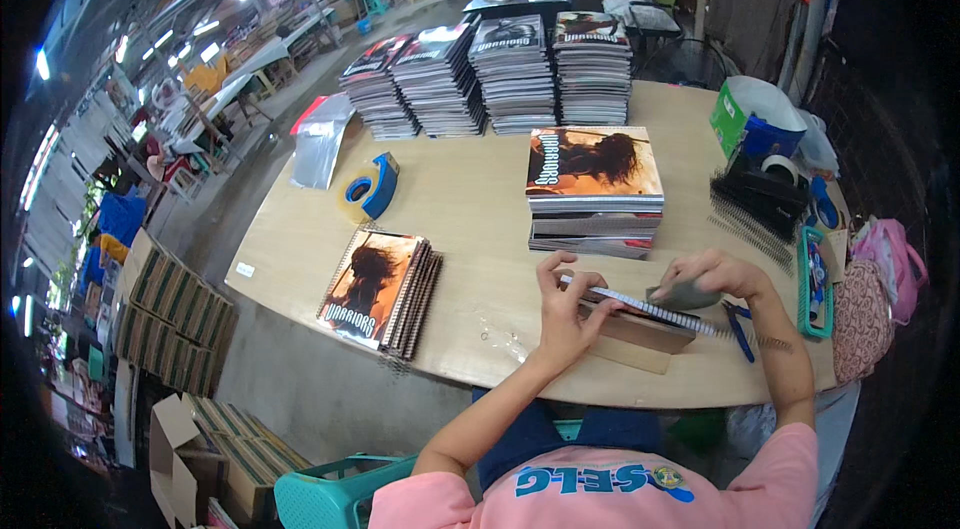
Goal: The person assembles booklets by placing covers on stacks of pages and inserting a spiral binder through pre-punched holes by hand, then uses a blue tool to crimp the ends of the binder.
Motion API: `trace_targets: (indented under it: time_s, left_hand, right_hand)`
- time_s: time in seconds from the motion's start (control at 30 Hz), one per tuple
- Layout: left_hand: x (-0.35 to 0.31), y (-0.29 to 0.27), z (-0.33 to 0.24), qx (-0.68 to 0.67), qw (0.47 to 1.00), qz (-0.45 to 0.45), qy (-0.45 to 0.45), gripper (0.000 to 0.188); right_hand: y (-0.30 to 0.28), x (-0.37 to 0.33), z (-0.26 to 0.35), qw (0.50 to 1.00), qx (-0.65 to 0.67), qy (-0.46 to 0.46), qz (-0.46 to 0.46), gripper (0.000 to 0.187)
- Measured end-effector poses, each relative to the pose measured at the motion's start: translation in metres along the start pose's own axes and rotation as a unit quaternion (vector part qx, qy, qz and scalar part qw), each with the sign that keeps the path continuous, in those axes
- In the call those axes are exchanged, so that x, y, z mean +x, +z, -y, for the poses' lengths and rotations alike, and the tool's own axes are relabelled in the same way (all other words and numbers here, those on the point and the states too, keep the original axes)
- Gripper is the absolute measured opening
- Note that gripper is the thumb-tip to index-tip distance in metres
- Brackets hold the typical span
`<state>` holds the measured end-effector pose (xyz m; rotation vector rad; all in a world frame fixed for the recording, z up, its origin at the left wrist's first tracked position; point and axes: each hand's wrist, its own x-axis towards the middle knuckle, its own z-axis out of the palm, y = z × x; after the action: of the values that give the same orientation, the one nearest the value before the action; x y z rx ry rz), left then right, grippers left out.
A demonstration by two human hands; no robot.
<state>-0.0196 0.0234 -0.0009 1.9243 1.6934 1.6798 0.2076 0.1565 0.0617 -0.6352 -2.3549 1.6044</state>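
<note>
My left hand (568, 317) pinches one end of a notebook (612, 298) that stands on edge at the table's front, its punched white binding edge facing up. A spiral wire coil (772, 342) sticks out past the notebook's right end, under my right forearm. My right hand (722, 275) is curled close above that edge, with a dull green, rounded thing (684, 295) at its fingers; its kind is unclear. Brown board (630, 354) lies beneath the notebook. Blue-handled pliers (740, 331) rest just right of it.
Spiral-bound notebooks (372, 287) sit at the front left, and another stack (595, 169) beyond my hands. Several tall stacks (510, 79) line the back. A blue tape dispenser (372, 191) is at left; loose wire coils (745, 224) and a green tray (815, 284) are at right.
</note>
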Motion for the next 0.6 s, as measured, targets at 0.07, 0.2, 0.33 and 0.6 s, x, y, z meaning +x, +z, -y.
trace_targets:
  time_s: [0.07,0.2,0.33,0.6]
  left_hand:
    - [0.004,0.006,-0.001,-0.054,0.998,-0.010,-0.014,0.030]
    - [0.000,0.020,0.000,-0.113,0.993,0.021,-0.036,0.029]
    - [-0.001,0.023,-0.002,-0.065,0.997,0.033,-0.027,0.033]
    - [-0.004,0.023,0.017,-0.378,0.905,0.036,-0.193,0.029]
  right_hand:
    - [0.000,0.001,0.011,0.959,-0.255,0.120,0.008,0.050]
    - [-0.007,-0.001,-0.028,0.997,-0.042,-0.057,-0.017,0.046]
    - [-0.003,0.000,-0.020,0.955,-0.279,0.040,-0.094,0.037]
    - [0.002,0.005,-0.013,0.977,-0.203,0.047,-0.053,0.040]
